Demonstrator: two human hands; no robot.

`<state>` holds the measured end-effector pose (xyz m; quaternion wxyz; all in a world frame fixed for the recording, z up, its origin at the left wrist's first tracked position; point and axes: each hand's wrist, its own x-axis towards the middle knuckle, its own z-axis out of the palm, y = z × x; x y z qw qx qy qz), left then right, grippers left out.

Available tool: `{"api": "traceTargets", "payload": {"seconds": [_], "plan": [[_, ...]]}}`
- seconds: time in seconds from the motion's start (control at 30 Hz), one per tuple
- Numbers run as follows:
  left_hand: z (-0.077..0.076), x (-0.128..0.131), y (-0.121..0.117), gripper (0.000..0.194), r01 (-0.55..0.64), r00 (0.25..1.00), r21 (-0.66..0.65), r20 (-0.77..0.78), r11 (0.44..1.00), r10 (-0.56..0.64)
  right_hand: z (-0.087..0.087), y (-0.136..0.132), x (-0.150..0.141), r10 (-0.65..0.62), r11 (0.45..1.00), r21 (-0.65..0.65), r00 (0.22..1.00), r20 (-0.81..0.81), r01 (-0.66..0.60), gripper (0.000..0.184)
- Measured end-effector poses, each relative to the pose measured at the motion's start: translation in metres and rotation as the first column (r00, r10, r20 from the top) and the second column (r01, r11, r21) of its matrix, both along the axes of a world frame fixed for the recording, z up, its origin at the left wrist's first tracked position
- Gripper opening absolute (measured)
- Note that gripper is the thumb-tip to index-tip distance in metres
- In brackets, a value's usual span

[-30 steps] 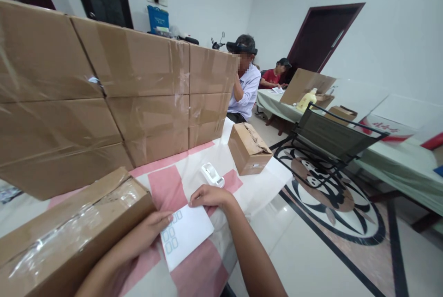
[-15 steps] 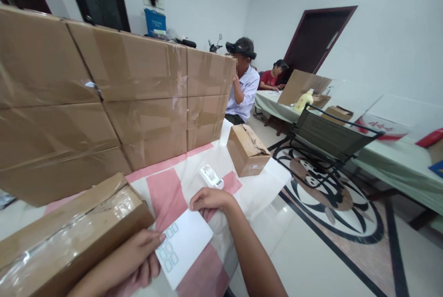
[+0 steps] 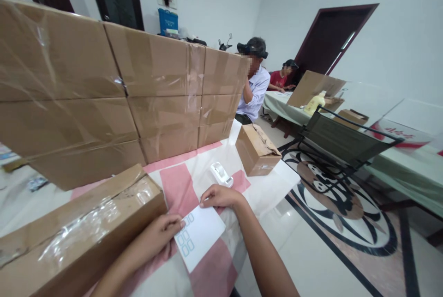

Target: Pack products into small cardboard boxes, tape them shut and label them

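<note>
A white sheet of paper (image 3: 205, 240) with several printed blue-green rounded outlines is held tilted above the pink-and-white tablecloth (image 3: 178, 186). My left hand (image 3: 166, 232) pinches its left edge, thumb on top beside the printed outlines. At the far corner, my right hand (image 3: 218, 196) grips the paper between thumb and fingers; some of those fingers are hidden. Just beyond my right hand lies a white tape dispenser (image 3: 220, 174), apart from it. A long taped cardboard box (image 3: 86, 223) stands beside my left forearm.
Stacked taped cartons (image 3: 155, 75) form a wall across the table's far side. A small cardboard box (image 3: 258, 151) stands at the right edge. Past it are a seated person (image 3: 258, 89), a folding chair (image 3: 349, 144) and another person (image 3: 282, 77) at a green-covered table.
The view has turned slightly left, so the scene sits further right. Both hands keep their hold on the paper, which has barely changed its tilt.
</note>
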<state>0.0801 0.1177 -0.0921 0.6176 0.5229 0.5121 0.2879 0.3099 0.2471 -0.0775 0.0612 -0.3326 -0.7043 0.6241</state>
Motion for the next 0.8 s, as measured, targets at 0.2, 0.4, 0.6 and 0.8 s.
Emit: {"api": "traceTargets", "payload": {"seconds": [0.2, 0.4, 0.6, 0.8], "plan": [[0.005, -0.002, 0.001, 0.055, -0.044, 0.999, 0.007, 0.005, 0.999, 0.044, -0.003, -0.004, 0.0, -0.075, 0.997, 0.025, 0.997, -0.035, 0.076, 0.035], [0.011, 0.004, -0.004, 0.051, -0.189, 0.973, 0.001, 0.135, 0.982, 0.188, 0.001, -0.009, -0.003, -0.217, 0.974, -0.097, 0.969, -0.118, 0.206, 0.035], [-0.004, 0.023, -0.001, 0.061, -0.439, 0.894, 0.136, 0.164, 0.888, 0.416, 0.008, -0.015, -0.01, -0.406, 0.904, -0.259, 0.875, -0.265, 0.341, 0.058], [-0.01, 0.025, -0.001, 0.049, -0.429, 0.885, 0.335, -0.031, 0.839, 0.465, -0.002, -0.019, -0.012, -0.375, 0.87, -0.395, 0.917, -0.138, 0.296, 0.051]]}}
